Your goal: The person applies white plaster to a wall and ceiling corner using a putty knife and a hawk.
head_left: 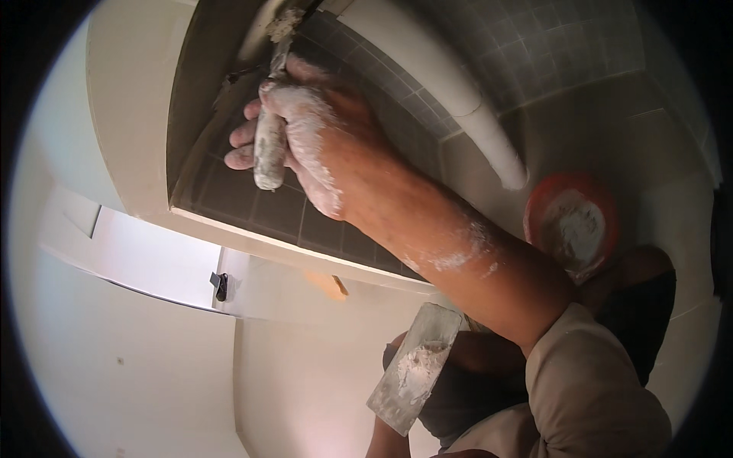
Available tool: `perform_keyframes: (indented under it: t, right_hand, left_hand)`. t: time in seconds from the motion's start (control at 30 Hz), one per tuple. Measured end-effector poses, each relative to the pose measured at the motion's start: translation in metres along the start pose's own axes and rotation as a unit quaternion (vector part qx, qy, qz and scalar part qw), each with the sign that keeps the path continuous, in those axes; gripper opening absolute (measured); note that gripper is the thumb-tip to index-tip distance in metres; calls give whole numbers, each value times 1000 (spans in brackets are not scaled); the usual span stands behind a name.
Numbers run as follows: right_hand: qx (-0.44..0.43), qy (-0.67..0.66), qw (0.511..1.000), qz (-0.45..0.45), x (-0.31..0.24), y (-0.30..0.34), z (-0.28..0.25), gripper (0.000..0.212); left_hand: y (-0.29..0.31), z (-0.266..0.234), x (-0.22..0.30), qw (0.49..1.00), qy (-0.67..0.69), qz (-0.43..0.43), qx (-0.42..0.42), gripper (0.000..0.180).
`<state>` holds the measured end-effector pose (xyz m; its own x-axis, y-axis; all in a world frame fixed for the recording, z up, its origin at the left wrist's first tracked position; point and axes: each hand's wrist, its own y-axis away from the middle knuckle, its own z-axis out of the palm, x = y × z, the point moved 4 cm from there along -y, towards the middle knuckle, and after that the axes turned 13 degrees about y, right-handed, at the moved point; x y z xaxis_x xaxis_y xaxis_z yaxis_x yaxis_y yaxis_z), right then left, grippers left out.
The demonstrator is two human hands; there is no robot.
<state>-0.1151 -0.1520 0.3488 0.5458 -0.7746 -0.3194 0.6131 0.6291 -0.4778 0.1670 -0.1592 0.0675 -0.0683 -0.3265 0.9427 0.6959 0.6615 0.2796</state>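
The right hand (309, 133) reaches into a recess, its fingers (242, 136) loosely curled round the handle of a scraper (269, 156); the thumb side bears on the handle, and the blade points away past the knuckles to a clump of pale paste (284, 25). Below the fingertips runs the pale edge (305, 250) of the recess, with open room between it and the handle's butt. To the right of the fingers, a gap separates the hand from a thick white pipe (427, 61).

Dark grey square tiles (279, 206) line the space around the fingers. Farther right and lower, on a smooth beige floor (611, 145), a round red tub (536, 210) holds white paste just beyond the forearm.

Well below the fingers, a flat rectangular metal plate (388, 398), dull and smeared, slants over the person's lap with a rough mound of whitish plaster (420, 366). The left hand is hidden by it, so its grip cannot be told. Dry white powder coats the right palm and the handle.
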Motion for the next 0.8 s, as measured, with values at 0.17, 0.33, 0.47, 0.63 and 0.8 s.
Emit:
perform_keyframes:
  t: [0.17, 0.33, 0.47, 0.63, 0.8]
  right_hand:
    - [73, -40, 996, 5, -6, -3, 14, 23]
    - [-20, -58, 998, -23, -11, -8, 17, 13]
    - [-82, -54, 994, -43, -25, -17, 23, 12]
    - [48, -50, 998, 5, -42, -9, 37, 15]
    - [-3, -15, 1000, -5, -36, -28, 9, 7]
  left_hand:
    - [-2, 3, 3, 1000, -24, 12, -2, 43]
    - [5, 2, 6, 1000, -16, 21, -3, 46]
    - [4, 10, 11, 998, -49, 22, -17, 45]
    - [10, 6, 15, 999, -29, -19, -8, 40]
    - [9, 13, 17, 996, 67, -52, -12, 41]
